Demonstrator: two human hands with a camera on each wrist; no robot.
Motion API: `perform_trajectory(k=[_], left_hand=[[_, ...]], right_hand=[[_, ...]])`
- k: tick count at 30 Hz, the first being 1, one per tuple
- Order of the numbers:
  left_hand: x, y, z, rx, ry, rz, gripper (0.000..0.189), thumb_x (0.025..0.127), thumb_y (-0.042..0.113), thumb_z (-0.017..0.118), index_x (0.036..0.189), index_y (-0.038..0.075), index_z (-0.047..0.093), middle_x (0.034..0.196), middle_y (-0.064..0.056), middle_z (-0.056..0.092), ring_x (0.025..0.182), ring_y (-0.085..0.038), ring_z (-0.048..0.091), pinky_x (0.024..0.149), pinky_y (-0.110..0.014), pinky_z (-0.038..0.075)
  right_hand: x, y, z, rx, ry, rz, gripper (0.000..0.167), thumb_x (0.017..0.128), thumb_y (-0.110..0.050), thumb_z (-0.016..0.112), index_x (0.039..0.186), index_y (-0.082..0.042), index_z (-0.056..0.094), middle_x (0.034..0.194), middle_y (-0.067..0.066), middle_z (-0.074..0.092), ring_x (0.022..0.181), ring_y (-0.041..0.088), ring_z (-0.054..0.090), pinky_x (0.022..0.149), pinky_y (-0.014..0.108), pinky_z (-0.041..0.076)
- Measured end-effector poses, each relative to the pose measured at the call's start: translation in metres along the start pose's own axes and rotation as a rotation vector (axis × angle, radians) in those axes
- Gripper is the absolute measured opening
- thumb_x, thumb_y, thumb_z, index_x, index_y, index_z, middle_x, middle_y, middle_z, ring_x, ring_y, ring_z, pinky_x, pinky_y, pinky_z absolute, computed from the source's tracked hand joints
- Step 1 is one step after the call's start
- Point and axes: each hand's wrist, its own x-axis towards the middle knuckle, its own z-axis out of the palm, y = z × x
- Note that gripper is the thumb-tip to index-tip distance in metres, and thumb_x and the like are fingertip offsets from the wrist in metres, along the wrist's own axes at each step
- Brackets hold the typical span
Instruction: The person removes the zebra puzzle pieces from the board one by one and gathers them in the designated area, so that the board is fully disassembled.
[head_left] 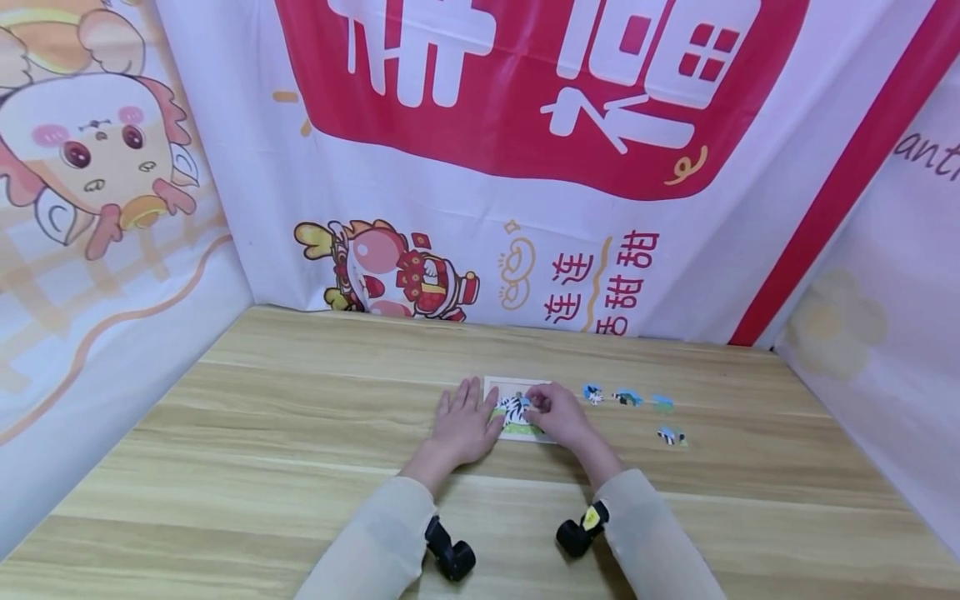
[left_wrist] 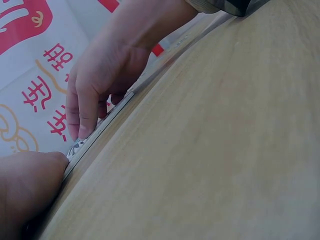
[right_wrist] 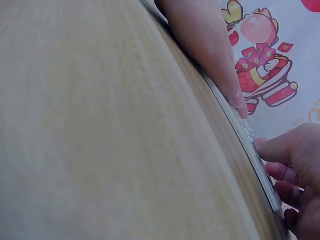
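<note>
A shallow white-rimmed puzzle frame (head_left: 517, 382) lies on the table, with a partly assembled zebra picture (head_left: 514, 410) over green grass inside it. My left hand (head_left: 467, 423) rests flat with straight fingers on the frame's left side. From the right, my right hand (head_left: 561, 415) reaches over the frame, its thumb and fingers bent down to pinch a puzzle piece at the picture; the fingers mostly hide that piece. In the left wrist view, the right hand (left_wrist: 102, 80) has its fingertips low at the frame. The right wrist view shows its thumb (right_wrist: 280, 149) touching the picture's edge.
Several loose puzzle pieces lie right of the frame, among them a zebra piece (head_left: 592, 394), a blue-green piece (head_left: 663, 403) and a lower striped piece (head_left: 672, 436). The wooden table (head_left: 300, 450) meets printed cloth walls (head_left: 480, 242) at the back and sides.
</note>
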Motion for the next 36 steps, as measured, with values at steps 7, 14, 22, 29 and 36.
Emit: perform_trajectory(k=[7, 14, 22, 29, 36], left_hand=[[0.0000, -0.0004, 0.0000, -0.004, -0.001, 0.005, 0.055, 0.091, 0.046, 0.023, 0.138, 0.017, 0.023, 0.141, -0.016, 0.010, 0.127, -0.030, 0.005, 0.098, -0.050, 0.002], [-0.0004, 0.0005, -0.0011, -0.001, -0.006, 0.001, 0.054, 0.091, 0.045, 0.022, 0.138, 0.017, 0.023, 0.141, -0.016, 0.010, 0.127, -0.030, 0.005, 0.098, -0.050, 0.002], [0.0002, 0.0001, -0.0005, 0.003, -0.005, -0.003, 0.055, 0.091, 0.046, 0.022, 0.138, 0.017, 0.022, 0.141, -0.016, 0.010, 0.128, -0.029, 0.004, 0.098, -0.050, 0.002], [0.0000, 0.0002, -0.0010, 0.004, -0.001, 0.002, 0.055, 0.091, 0.046, 0.022, 0.138, 0.017, 0.022, 0.141, -0.016, 0.009, 0.127, -0.030, 0.004, 0.098, -0.050, 0.002], [-0.0005, 0.0005, -0.0018, -0.002, -0.010, 0.000, 0.055, 0.091, 0.046, 0.022, 0.138, 0.017, 0.022, 0.141, -0.016, 0.009, 0.127, -0.030, 0.004, 0.098, -0.050, 0.001]], right_hand=[[-0.0018, -0.0003, 0.0003, 0.063, 0.000, 0.008, 0.023, 0.074, -0.006, 0.066, 0.095, -0.008, 0.058, 0.080, 0.001, 0.053, 0.075, 0.016, 0.048, 0.070, 0.030, 0.042], [-0.0028, -0.0007, -0.0014, 0.099, -0.021, -0.009, 0.025, 0.075, -0.004, 0.064, 0.099, -0.007, 0.056, 0.079, 0.001, 0.053, 0.073, 0.016, 0.048, 0.068, 0.029, 0.041], [-0.0016, 0.0007, -0.0004, 0.113, -0.011, -0.022, 0.022, 0.076, -0.003, 0.063, 0.097, -0.006, 0.058, 0.076, 0.001, 0.054, 0.072, 0.016, 0.049, 0.068, 0.029, 0.042], [-0.0010, 0.0020, -0.0013, 0.118, -0.014, -0.015, 0.021, 0.078, -0.004, 0.061, 0.099, -0.006, 0.060, 0.077, 0.000, 0.056, 0.072, 0.015, 0.050, 0.069, 0.029, 0.043], [-0.0006, 0.0006, -0.0032, 0.108, -0.043, 0.009, 0.021, 0.079, -0.006, 0.061, 0.100, -0.007, 0.060, 0.077, 0.000, 0.055, 0.073, 0.016, 0.049, 0.069, 0.030, 0.042]])
